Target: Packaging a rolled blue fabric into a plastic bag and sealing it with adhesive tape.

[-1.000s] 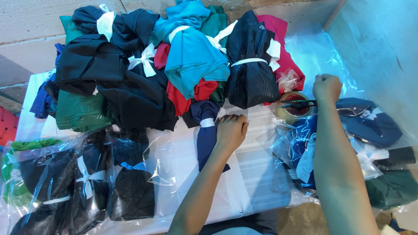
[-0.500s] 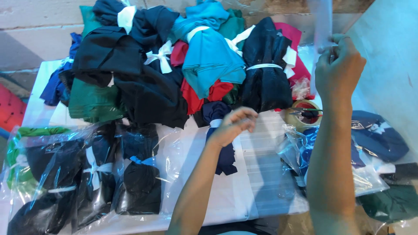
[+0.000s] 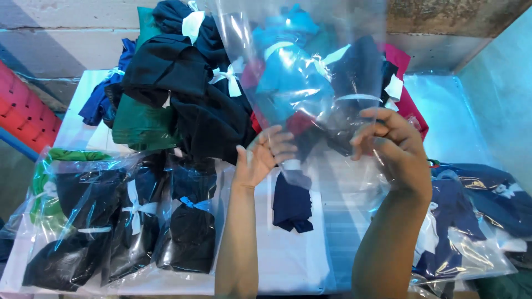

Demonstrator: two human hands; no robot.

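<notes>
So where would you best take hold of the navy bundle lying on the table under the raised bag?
Take the navy bundle at its upper, narrower end, near the white tie band, coming from above. It lies flat with its length running away from the person, and the clear bag and both hands hang over it, so a top-down grip looks easiest.

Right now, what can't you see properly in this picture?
Head view only:
- Bag: its top is cut off by the frame's upper edge.
- Clothes pile: the part behind the bag is blurred by glare.
- Right hand: its grip on the bag is unclear; the palm faces away.
</notes>
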